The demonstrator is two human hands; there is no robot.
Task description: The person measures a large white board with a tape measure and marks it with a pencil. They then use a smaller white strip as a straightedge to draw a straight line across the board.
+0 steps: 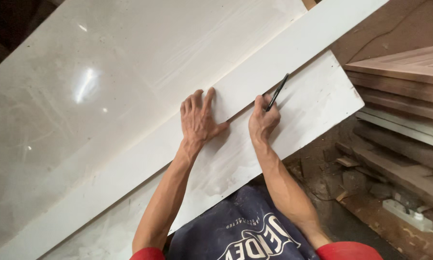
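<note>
My left hand (198,118) lies flat with fingers spread on a long white strip of board (293,48) that runs diagonally across the view. My right hand (263,119) grips a dark pen (277,91), its tip against the edge of the strip, over a lower white panel (317,98). The strip lies on top of that panel. A large glossy white sheet (91,86) lies beyond the strip, to the upper left.
Stacked wooden boards (404,82) stand at the right. Below them the dirt floor holds wood scraps (346,162) and a white power strip (406,213). My dark shorts (235,231) show at the bottom.
</note>
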